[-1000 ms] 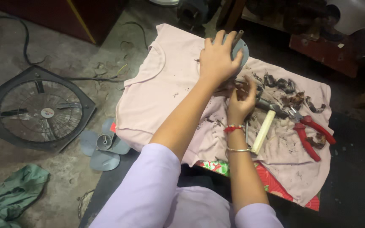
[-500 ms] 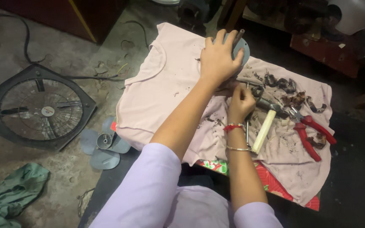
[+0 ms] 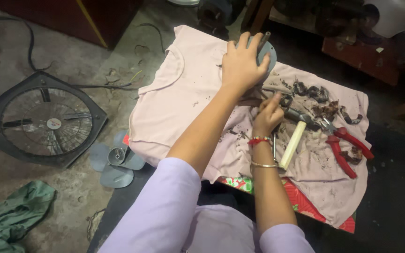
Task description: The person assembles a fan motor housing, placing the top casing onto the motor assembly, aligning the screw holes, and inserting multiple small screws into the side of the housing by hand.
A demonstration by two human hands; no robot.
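My left hand (image 3: 243,63) presses down on a round grey metal motor part (image 3: 266,52) at the far edge of a pink cloth (image 3: 183,93) spread over a low table. Just below it, my right hand (image 3: 267,115) has its fingers pinched on something small and dark at the part's underside; what it holds is hidden by the fingers. A red thread and a thin bangle circle the right wrist. Beside this hand lies a tool with a cream handle (image 3: 292,145).
Red-handled pliers (image 3: 343,145) and several dark rusty scraps (image 3: 312,91) lie on the cloth's right side. On the floor to the left sit a black square fan frame (image 3: 41,119), a grey fan blade (image 3: 113,159) and a green rag (image 3: 10,220).
My right hand has dropped slightly and closed its fingers tighter under the motor part. My left hand stays pressed on top.
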